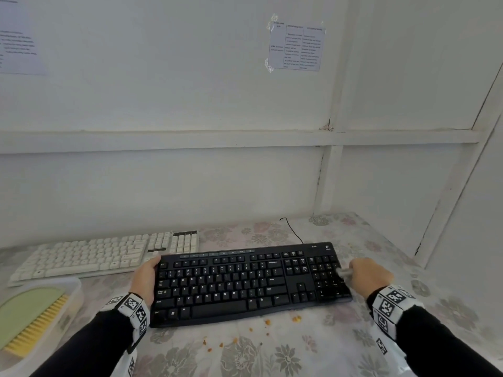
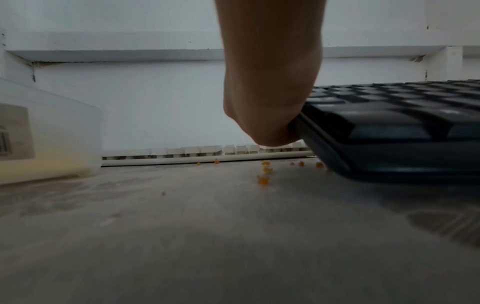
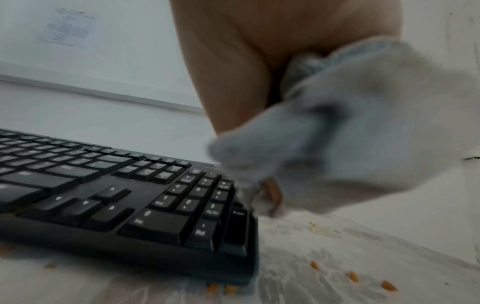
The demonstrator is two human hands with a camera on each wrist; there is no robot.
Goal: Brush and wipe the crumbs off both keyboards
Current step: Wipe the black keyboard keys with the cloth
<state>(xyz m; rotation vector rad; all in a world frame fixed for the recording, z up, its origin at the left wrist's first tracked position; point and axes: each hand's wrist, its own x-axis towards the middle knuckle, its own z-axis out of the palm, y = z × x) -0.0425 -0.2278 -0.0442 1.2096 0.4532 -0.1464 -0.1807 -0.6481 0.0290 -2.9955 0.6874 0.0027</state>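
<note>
A black keyboard [image 1: 245, 284] [image 2: 405, 121] [image 3: 124, 201] lies in the middle of the floral table. My left hand [image 1: 147, 278] [image 2: 270, 98] grips its left edge. At the number-pad end, my right hand [image 1: 367, 276] [image 3: 246, 67] holds a bunched grey-white cloth [image 1: 343, 272] [image 3: 337, 139]. A white keyboard [image 1: 106, 257] [image 2: 207, 152] sits behind and to the left. Orange crumbs [image 1: 296, 318] [image 2: 263, 180] [image 3: 353, 276] are scattered on the table in front of and beside the black keyboard.
A clear plastic tub [image 1: 54, 317] [image 2: 52, 131] at the front left holds a green brush with yellow bristles [image 1: 35, 322]. The black keyboard's cable [image 1: 292, 229] runs toward the white wall close behind. A wall also closes in the right side.
</note>
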